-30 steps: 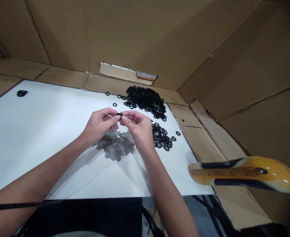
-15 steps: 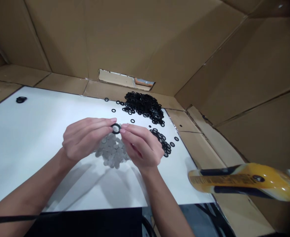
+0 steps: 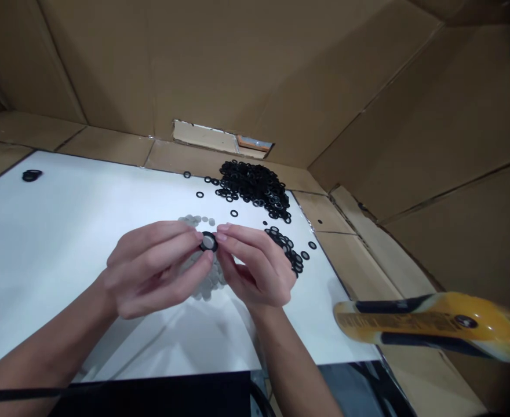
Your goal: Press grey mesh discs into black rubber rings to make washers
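Observation:
Between my two hands is a black ring (image 3: pixel 208 241) with a pale disc in its middle. My left hand (image 3: pixel 157 269) pinches it from the left, fingertips on its edge and thumb below. From the right, the fingertips of my right hand (image 3: pixel 257 263) grip the ring's other side. Beneath the hands lies a pile of small whitish discs (image 3: pixel 211 278), partly hidden by them. To the right of my right hand is a heap of black rings with pale centres (image 3: pixel 286 246). Farther back sits a larger pile of black rings (image 3: pixel 252 185).
All of this lies on a white board (image 3: pixel 85 197) with cardboard walls (image 3: pixel 237 69) around it. A small black bunch (image 3: pixel 32 175) is at the far left. A yellow and black tool (image 3: pixel 411 321) juts in at the right. The back wall has a slot (image 3: pixel 222 139).
Both hands have come slightly nearer with the ring. My left thumb has moved lower, and the ring now tilts to show a pale disc. More discs show behind the hands.

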### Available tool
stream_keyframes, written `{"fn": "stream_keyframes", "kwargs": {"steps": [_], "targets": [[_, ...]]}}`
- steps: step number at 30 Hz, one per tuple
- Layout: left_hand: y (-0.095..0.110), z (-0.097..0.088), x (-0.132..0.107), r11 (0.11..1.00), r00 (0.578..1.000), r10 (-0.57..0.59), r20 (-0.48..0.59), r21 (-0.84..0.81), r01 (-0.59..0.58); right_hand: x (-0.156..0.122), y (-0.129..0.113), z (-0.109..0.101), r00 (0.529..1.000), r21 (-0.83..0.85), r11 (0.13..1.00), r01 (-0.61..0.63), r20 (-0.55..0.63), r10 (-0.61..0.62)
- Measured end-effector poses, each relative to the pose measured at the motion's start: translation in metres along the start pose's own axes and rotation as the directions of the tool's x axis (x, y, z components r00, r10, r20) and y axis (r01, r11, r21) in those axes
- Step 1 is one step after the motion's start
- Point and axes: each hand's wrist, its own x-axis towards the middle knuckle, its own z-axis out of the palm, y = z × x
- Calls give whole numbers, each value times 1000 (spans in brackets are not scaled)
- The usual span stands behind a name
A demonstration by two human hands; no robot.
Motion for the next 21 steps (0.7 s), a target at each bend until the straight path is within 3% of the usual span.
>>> {"fn": "stream_keyframes", "kwargs": {"steps": [3, 9, 12, 15, 21], "targets": [[-6, 1, 1, 995, 995, 97, 6, -7, -97, -1, 0, 1, 1000, 19, 1000, -17, 4, 16], [-12, 0, 4, 988, 989, 147, 6, -45, -147, -1, 0, 0, 998, 13, 999, -35, 52, 34], [-9, 3, 1, 996, 997, 71, 39, -56, -69, 0, 1, -1, 1000, -23, 1000, -14, 18, 14], [-7, 10, -2, 998, 999, -28, -25, -49, 26, 1, 2, -2, 1000, -34, 999, 19, 3, -19], [-12, 17, -1, 991, 999, -44, 11, -125, 45, 0, 1, -3, 1000, -80, 997, 19, 23, -17]]}}
